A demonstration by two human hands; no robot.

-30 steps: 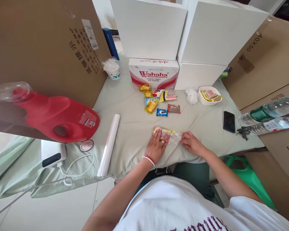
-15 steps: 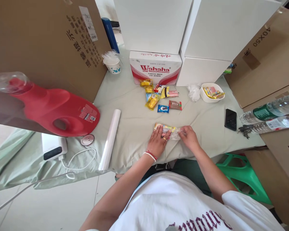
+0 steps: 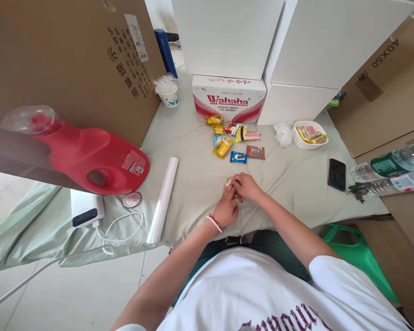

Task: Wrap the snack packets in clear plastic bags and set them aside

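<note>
A small snack packet lies on the cloth in front of me, mostly hidden under my fingers; a bit of its printed wrapper shows at the top. My left hand, with bracelets at the wrist, is closed over it from the left. From the right, my right hand pinches at the same packet, its fingertips meeting those of the left. Just beyond lie a blue snack packet, a brown packet and several yellow wrapped snacks.
A white bowl of snacks and a crumpled clear bag sit at the right, near a phone and plastic bottles. Leftward are a white roll, red jug and power bank. A Wahaha carton stands behind.
My right hand has moved left, from the clear film at the packet's right end onto the packet beside my left hand. The clear film no longer stretches out to the right. The view has shifted slightly.
</note>
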